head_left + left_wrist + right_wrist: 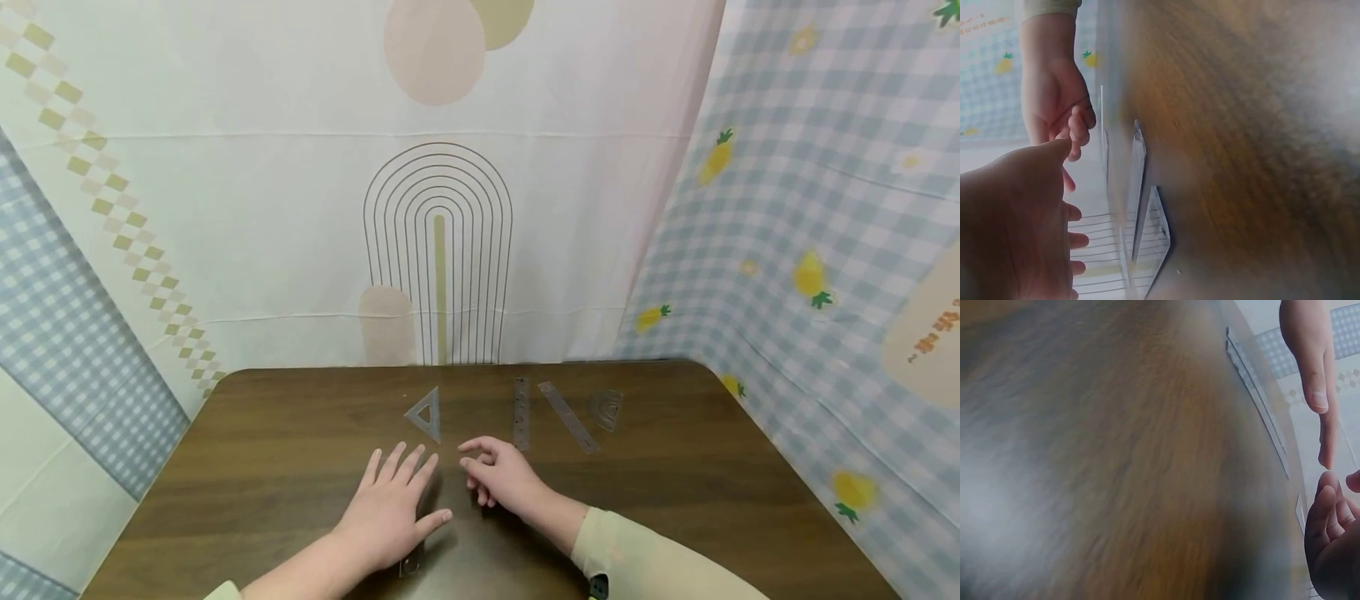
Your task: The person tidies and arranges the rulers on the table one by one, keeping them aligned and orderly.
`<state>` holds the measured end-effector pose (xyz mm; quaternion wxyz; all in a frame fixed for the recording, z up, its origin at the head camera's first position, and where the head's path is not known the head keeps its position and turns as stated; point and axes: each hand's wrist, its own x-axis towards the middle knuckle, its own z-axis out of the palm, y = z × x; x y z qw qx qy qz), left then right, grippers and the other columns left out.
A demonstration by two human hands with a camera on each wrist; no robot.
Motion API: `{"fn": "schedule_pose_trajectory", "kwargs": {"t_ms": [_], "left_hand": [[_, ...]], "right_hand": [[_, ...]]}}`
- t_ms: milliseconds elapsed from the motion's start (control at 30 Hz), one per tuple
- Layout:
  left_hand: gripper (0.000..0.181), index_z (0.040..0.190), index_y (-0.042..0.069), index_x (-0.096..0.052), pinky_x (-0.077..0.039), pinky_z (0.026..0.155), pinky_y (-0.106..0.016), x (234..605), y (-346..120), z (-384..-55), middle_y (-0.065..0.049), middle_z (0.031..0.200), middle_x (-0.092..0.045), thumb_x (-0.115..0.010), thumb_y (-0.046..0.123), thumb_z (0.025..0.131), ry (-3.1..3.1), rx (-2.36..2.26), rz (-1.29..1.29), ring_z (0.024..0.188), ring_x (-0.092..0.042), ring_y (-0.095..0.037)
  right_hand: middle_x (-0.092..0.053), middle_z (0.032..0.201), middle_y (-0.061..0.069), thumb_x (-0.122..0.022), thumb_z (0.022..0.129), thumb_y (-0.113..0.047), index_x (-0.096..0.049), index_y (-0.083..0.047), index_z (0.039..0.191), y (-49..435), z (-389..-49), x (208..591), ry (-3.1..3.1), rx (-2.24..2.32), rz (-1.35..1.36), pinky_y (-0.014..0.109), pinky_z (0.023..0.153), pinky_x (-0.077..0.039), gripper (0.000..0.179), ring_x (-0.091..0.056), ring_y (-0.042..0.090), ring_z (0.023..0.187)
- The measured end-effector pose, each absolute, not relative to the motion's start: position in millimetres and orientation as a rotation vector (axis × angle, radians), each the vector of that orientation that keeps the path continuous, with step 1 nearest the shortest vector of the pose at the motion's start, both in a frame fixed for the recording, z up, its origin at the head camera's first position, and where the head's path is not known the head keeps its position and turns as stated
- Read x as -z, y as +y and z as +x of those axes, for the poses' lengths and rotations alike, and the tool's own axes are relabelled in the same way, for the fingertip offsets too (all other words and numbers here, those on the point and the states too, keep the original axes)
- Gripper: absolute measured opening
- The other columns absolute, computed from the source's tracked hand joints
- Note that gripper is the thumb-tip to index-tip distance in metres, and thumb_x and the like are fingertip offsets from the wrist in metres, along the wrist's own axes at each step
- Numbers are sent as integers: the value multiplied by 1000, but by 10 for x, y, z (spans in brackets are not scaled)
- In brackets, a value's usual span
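My left hand [386, 512] is spread with straight fingers, palm down above the near part of the table. Below it the end of a clear plastic piece with a round hole [410, 568] shows; the rest is hidden. My right hand [506, 479] hovers to its right, fingers loosely bent, holding nothing. A clear set square [435, 418] lies beyond the left fingertips. Past the right hand lie a clear straight ruler [521, 417], a second ruler [570, 419] set at a slant, and a clear protractor [604, 410]. The left wrist view shows both hands [1013, 231] apart from these pieces.
The dark wooden table [277, 450] has rounded far corners. A pale printed cloth [285, 250] hangs behind its far edge, and a blue checked cloth [765, 208] with pineapples hangs on the right. Another checked cloth [75, 317] is at the left.
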<state>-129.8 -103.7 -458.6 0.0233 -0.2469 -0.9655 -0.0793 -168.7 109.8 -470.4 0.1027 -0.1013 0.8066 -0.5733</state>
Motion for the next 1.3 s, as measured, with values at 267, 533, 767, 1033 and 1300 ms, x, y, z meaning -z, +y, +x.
{"fn": "schedule_pose_trajectory", "kwargs": {"t_ms": [267, 533, 767, 1033, 1300], "left_hand": [[80, 152, 13, -41, -12, 116, -62, 4562, -993, -1371, -12, 156, -38, -48, 66, 94, -2997, 265, -761, 146, -26, -39], [80, 153, 14, -40, -13, 116, -61, 4578, -956, -1412, -12, 157, -36, -47, 67, 94, -2987, 261, -768, 146, -26, -39], [81, 154, 14, -38, -9, 117, -61, 4535, -909, -1434, -12, 158, -34, -45, 68, 94, -3004, 266, -777, 147, -24, -39], [80, 155, 15, -37, -8, 117, -61, 4512, -857, -1491, -12, 158, -33, -45, 68, 95, -3010, 270, -779, 148, -22, -38], [81, 156, 14, -35, -8, 117, -61, 4481, -759, -1535, -12, 159, -32, -45, 67, 95, -3017, 275, -773, 148, -20, -38]], "right_hand": [[-64, 80, 17, -63, 97, -16, -64, 1, 121, 1357, -1652, 4708, 2460, 1672, -293, 25, 41, -46, 29, -55, 13, 50], [-64, 88, 12, -65, 97, -17, -66, -1, 117, 1621, -1637, 4643, 2580, 1595, -246, 32, 50, -51, 26, -59, 20, 64], [-64, 94, -1, -67, 96, -21, -70, -10, 114, 1814, -1647, 4605, 2772, 1452, -227, 29, 65, -50, 21, -58, 14, 81], [-59, 95, -7, -70, 94, -17, -70, -12, 113, 1978, -1709, 4622, 2951, 1304, -291, 32, 78, -50, 20, -57, 10, 86], [-60, 101, -6, -70, 93, -20, -69, -13, 119, 2083, -1785, 4641, 3054, 1141, -304, 35, 79, -50, 26, -57, 9, 89]]}}
